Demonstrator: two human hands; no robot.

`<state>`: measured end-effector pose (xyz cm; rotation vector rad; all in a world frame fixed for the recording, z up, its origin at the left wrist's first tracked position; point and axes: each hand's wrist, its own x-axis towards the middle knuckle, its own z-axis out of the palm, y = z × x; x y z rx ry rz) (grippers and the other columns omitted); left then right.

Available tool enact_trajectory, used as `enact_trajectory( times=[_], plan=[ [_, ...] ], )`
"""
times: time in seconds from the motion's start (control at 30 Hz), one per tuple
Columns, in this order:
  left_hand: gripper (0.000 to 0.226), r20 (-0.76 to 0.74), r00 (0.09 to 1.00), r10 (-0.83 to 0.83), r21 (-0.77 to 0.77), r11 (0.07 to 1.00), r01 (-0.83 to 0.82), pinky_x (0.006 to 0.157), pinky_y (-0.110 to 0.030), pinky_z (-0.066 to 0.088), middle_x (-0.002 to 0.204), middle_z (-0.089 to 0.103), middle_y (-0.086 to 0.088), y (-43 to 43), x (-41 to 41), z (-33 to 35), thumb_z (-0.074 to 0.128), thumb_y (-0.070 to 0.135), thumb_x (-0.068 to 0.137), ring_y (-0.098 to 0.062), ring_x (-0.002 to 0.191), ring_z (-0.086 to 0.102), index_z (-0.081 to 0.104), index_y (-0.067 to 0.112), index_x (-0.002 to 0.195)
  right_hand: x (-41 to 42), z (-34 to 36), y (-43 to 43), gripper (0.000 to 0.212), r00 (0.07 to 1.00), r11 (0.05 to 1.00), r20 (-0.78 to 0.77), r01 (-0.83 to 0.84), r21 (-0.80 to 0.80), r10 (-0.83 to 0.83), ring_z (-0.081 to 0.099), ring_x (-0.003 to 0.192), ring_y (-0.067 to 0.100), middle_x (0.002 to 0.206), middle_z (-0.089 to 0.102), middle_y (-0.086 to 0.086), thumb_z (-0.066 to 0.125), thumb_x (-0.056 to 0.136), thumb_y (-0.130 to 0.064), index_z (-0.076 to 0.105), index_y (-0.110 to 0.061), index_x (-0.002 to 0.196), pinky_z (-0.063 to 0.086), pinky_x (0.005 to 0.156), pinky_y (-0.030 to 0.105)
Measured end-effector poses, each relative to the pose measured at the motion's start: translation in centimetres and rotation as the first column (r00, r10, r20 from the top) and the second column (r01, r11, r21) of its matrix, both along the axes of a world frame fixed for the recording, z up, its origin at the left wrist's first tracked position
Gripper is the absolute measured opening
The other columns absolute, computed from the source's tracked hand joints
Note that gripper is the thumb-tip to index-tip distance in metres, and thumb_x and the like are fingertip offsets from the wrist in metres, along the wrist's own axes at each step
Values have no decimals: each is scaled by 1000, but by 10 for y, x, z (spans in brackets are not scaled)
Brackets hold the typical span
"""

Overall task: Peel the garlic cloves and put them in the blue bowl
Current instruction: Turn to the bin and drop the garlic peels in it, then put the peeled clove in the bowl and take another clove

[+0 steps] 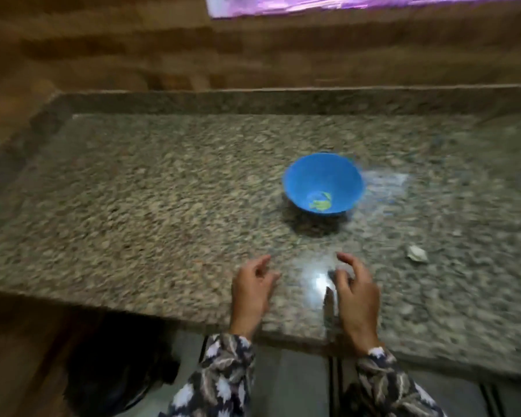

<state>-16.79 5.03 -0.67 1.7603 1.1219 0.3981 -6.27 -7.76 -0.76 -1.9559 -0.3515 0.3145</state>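
Note:
The blue bowl (304, 179) stands on the granite counter (163, 191), right of centre, with a few yellowish-green pieces (321, 203) at its bottom. A small whitish scrap (417, 254), either garlic or its skin, lies to the bowl's lower right. My left hand (253, 291) hovers near the front edge with its fingers apart and nothing in it. My right hand (357, 296) is beside it with its fingers curled. A dark narrow shape (328, 299) sits under its fingers, too blurred to name.
The whole view is motion-blurred. A wooden wall runs behind the counter, and a bright window strip (343, 4) shows at the top. Below the counter's front edge are a dark floor and a black round object (112, 383). Patterned sleeves cover both forearms.

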Motion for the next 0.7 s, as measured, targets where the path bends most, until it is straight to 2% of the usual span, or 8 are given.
enact_trajectory(
  times=[0.1,0.2,0.27,0.37,0.47,0.6,0.7],
  plan=[
    [48,-168,986,12,178,984,18,99,-39,40,119,58,-19,-12,64,-8,73,12,78,-31,111,53,58,1,123,63,-4,-49,26,987,993,127,106,-56,-99,57,106,27,114,62,10,50,90,-4,61,-8,113,44,88,37],
    [46,-264,960,89,272,962,-15,96,-36,39,118,54,-18,-15,92,-10,71,19,82,-32,112,49,57,5,123,105,-3,-74,27,964,978,233,164,-131,-130,49,111,26,115,60,8,50,90,-4,60,-8,115,38,93,36],
    [39,-297,947,118,334,943,-12,93,-36,38,116,57,-17,-17,100,-11,68,17,84,-31,111,50,60,4,120,121,-5,-79,30,967,972,245,124,-201,-72,45,116,23,121,57,6,50,90,-7,57,-11,118,35,102,38],
    [18,-323,941,98,401,915,42,81,-31,41,103,66,-15,-23,110,-7,62,5,86,-29,98,58,68,3,103,133,-11,-79,32,974,960,220,20,-280,44,40,124,19,128,52,2,51,90,-13,54,-15,122,27,110,41],
    [13,-346,930,121,385,923,24,72,-25,40,92,71,-13,-21,116,-4,61,0,84,-27,87,62,73,5,88,136,-19,-81,32,983,956,165,-30,-293,81,38,126,17,130,50,0,52,91,-16,54,-16,122,27,111,39],
    [8,-321,936,145,288,956,-50,70,-24,41,88,71,-11,-13,117,-2,70,6,79,-21,78,59,72,6,86,138,-25,-81,29,992,961,84,-72,-267,98,39,121,14,128,50,0,50,92,-17,56,-16,120,29,105,29],
    [7,-196,963,183,80,982,-170,70,-24,46,88,71,-13,-14,112,7,70,0,77,-24,79,63,71,4,82,141,-24,-77,25,994,968,59,-72,-239,89,41,120,14,127,50,0,52,92,-17,59,-15,116,36,105,35]
  ],
)
